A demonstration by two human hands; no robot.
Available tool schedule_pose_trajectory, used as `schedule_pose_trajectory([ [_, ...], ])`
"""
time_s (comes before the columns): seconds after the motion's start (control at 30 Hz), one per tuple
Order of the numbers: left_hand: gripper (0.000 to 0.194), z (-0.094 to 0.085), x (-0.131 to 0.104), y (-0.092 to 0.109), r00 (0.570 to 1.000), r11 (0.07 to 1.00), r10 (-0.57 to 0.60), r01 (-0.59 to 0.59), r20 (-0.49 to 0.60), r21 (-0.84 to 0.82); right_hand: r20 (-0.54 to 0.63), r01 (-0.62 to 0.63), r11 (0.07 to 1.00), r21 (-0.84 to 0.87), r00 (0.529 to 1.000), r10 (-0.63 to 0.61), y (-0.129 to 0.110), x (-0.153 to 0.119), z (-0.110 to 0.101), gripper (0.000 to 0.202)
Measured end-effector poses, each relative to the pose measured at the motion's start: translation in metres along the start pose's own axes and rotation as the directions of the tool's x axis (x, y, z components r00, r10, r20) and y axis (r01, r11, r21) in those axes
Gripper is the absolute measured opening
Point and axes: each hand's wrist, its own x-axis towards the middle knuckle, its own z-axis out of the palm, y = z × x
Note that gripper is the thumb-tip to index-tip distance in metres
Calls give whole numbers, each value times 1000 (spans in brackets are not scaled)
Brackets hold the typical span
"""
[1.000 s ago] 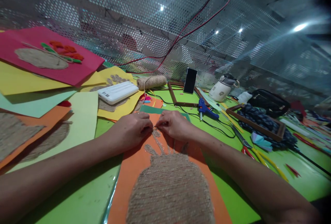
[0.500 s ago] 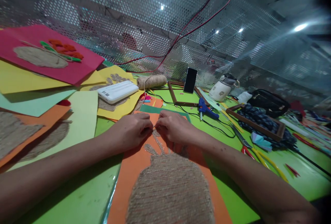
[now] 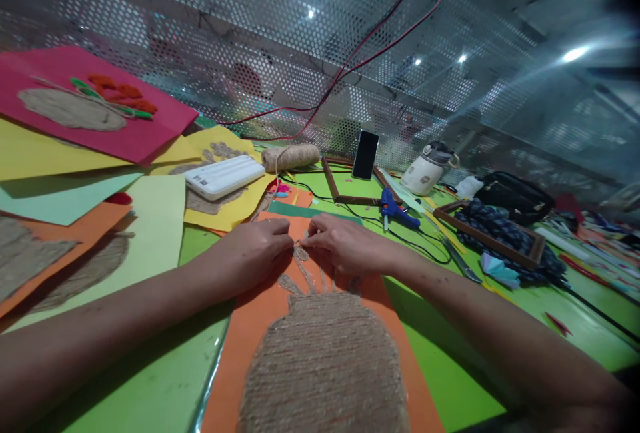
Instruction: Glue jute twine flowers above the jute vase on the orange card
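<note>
An orange sheet (image 3: pixel 235 346) lies before me with a vase shape (image 3: pixel 325 360) of wound jute twine glued on it. Thin twine stems (image 3: pixel 306 276) and small loops rise from the vase's neck. At the upper part of the sheet my left hand (image 3: pixel 255 253) is closed, its fingertips pinched at a short bit of jute twine (image 3: pixel 299 244). My right hand (image 3: pixel 345 243) faces it, thumb and forefinger pinching the same spot. The fingertips nearly meet, and the right hand covers some of the stems.
Behind the sheet stand a twine roll (image 3: pixel 290 156), a white power bank (image 3: pixel 225 176), a propped phone (image 3: pixel 365 154) and a blue glue gun (image 3: pixel 397 210). Scissors (image 3: pixel 465 263), a wooden frame (image 3: pixel 533 253) and a bottle (image 3: pixel 425 170) sit right. Coloured sheets (image 3: pixel 165 120) pile up left.
My right hand has shifted slightly, with its fingers more extended and more of the stems showing. The view has moved a little; my left hand stays at the same spot.
</note>
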Motion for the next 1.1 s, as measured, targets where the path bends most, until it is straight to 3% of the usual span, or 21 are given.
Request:
schedule_pose_trajectory([
  [0.1, 29, -1, -1, 1, 999, 998, 31, -30, -14, 58, 48, 22, 1000, -13, 999, -21, -4, -1, -1, 20],
  [0.37, 27, 0, -1, -2, 994, 990, 111, -108, -26, 94, -32, -117, 970, 215, 991, 126, 0, 5, 3, 21],
  [0.47, 29, 0, 0, -1, 993, 990, 109, -104, -42, 96, -70, -122, 980, 160, 988, 135, -4, 5, 2, 25],
  [0.63, 30, -2, 0, 2, 996, 996, 81, -79, -49, 42, -31, -43, 999, 20, 999, 43, -11, 1, 8, 19],
  [0.83, 29, -2, 1, 2, 998, 998, 48, -49, -29, -35, -99, -42, 996, 81, 994, 50, -3, 0, 18, 20],
  [1.1, 34, -1, 0, -3, 1000, 994, -2, 3, 12, -109, -10, -38, 999, -37, 999, 38, -8, -3, 13, 15],
])
